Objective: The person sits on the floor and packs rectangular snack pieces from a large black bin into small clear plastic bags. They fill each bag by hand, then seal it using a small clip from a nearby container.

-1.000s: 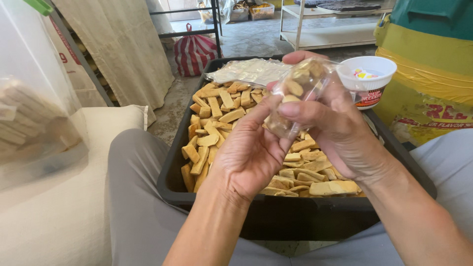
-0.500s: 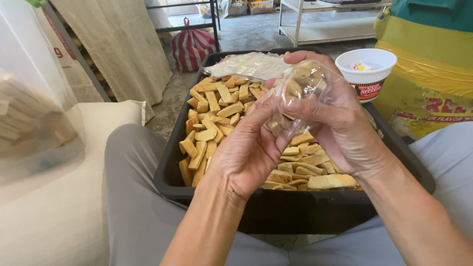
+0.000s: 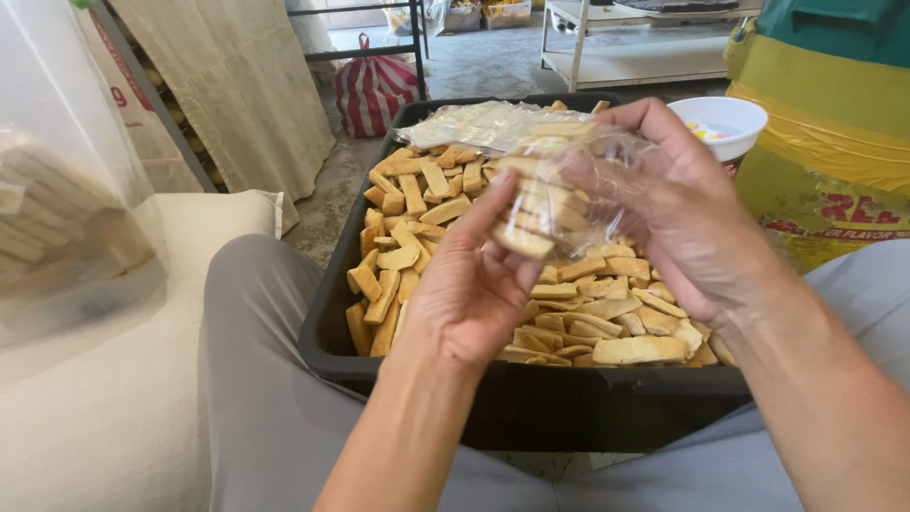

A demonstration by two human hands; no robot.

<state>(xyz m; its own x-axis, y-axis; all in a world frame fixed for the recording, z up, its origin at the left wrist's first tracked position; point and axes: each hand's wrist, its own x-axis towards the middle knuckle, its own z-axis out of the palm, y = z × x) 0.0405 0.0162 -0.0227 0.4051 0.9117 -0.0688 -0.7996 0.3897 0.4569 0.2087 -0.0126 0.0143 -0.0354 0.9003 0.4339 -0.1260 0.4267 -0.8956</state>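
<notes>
Hands meet above the middle of the black rectangular plastic tray [image 3: 531, 398], which rests across your lap. Your right hand [image 3: 692, 218] wraps from the right around a small clear plastic bag [image 3: 569, 185] packed with pale rectangular biscuits; thumb and fingers are clenched on the film, so this hand carries the bag. Your left hand [image 3: 469, 284] comes up from below left, palm toward you, its fingers [image 3: 498, 213] extended and pressed against the bag's near left end, where one biscuit edge pushes at the film. It touches and steadies rather than closes; I cannot tell whether any left finger pinches the plastic.

The bag's long axis runs roughly left to right, tilted slightly down toward your left hand. The bag therefore lies between the two hands, its bulk in the right and its loose end at the left fingertips. The right hand has the firmer purchase.

Below, loose golden-brown biscuit pieces [image 3: 417, 218] fill the tray from its left wall to its near right corner. A flat stack of clear bags [image 3: 474, 123] lies on them toward the far edge. A white round cup [image 3: 725, 118] stands just beyond the far right corner, beside a yellow sack [image 3: 825, 190]. A red-and-white striped bag [image 3: 374, 90] sits on the floor, well apart.
</notes>
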